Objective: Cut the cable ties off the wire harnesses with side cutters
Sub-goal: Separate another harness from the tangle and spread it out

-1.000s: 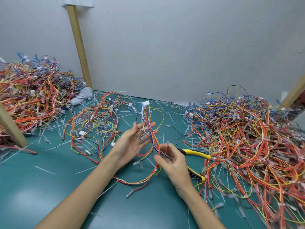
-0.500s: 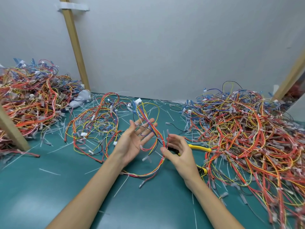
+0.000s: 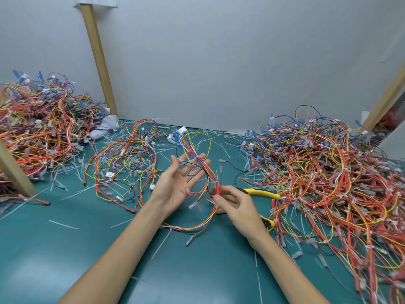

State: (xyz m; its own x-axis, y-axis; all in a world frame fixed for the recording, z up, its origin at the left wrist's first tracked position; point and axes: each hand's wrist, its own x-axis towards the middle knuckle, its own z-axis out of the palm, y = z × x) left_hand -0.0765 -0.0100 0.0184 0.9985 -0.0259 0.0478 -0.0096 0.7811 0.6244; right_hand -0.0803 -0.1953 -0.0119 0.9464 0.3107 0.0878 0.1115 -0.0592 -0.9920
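One wire harness [image 3: 197, 159] of red, yellow and blue wires loops up from the green mat between my hands. My left hand [image 3: 179, 185] lies palm up with straight fingers under its wires. My right hand [image 3: 232, 202] pinches the red wires at a white cable tie [image 3: 216, 183] between thumb and fingertips. The yellow-handled side cutters [image 3: 260, 193] lie on the mat just behind my right hand, which partly hides them; no hand holds them.
A large tangle of harnesses [image 3: 328, 176] fills the right side. Another pile [image 3: 37, 128] sits at far left, and a loose harness [image 3: 122, 165] lies left of centre. Cut tie scraps [image 3: 63, 224] litter the mat. Wooden posts [image 3: 98, 55] stand at the back and sides.
My right hand has slid up along the harness and now pinches the red wires at the tie. My left hand stays open under the wires. The view has shifted slightly.
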